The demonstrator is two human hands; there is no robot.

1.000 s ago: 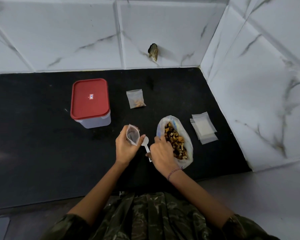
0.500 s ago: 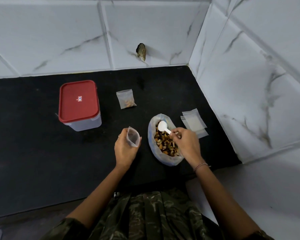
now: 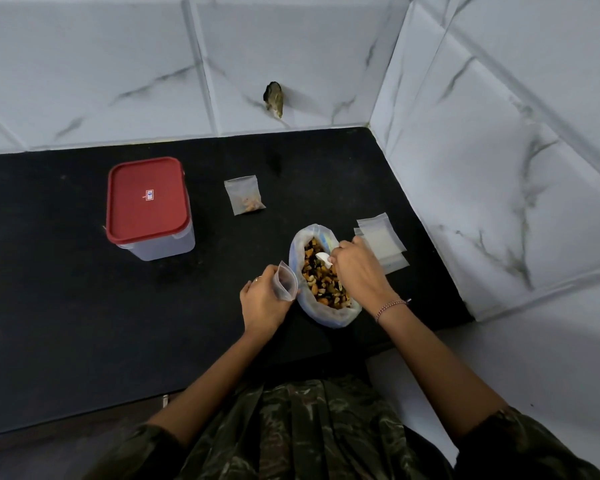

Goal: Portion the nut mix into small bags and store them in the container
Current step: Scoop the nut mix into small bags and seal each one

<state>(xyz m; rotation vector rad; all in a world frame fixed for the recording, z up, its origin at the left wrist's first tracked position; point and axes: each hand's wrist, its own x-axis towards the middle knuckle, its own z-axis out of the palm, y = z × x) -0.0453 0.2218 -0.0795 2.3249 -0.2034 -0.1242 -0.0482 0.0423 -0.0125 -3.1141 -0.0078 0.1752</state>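
A large clear bag of nut mix [image 3: 324, 292] lies open on the black counter [image 3: 84, 306]. My right hand [image 3: 359, 271] holds a white plastic spoon [image 3: 323, 258] with its bowl down among the nuts. My left hand [image 3: 262, 301] grips a small empty clear bag [image 3: 284, 280] with its mouth open, just left of the big bag. A small bag holding a few nuts [image 3: 245, 195] lies flat behind. The container [image 3: 149, 209] with its red lid on stands at the left.
A stack of empty small bags [image 3: 381, 244] lies right of the nut mix bag, close to the right tiled wall [image 3: 499, 168]. A dark stub [image 3: 273, 98] sticks out of the back wall. The counter's front edge runs just before my body.
My right hand has lowered the spoon from above the big bag's far end into the nuts. My left hand keeps holding the small bag open, now closer to the big bag.
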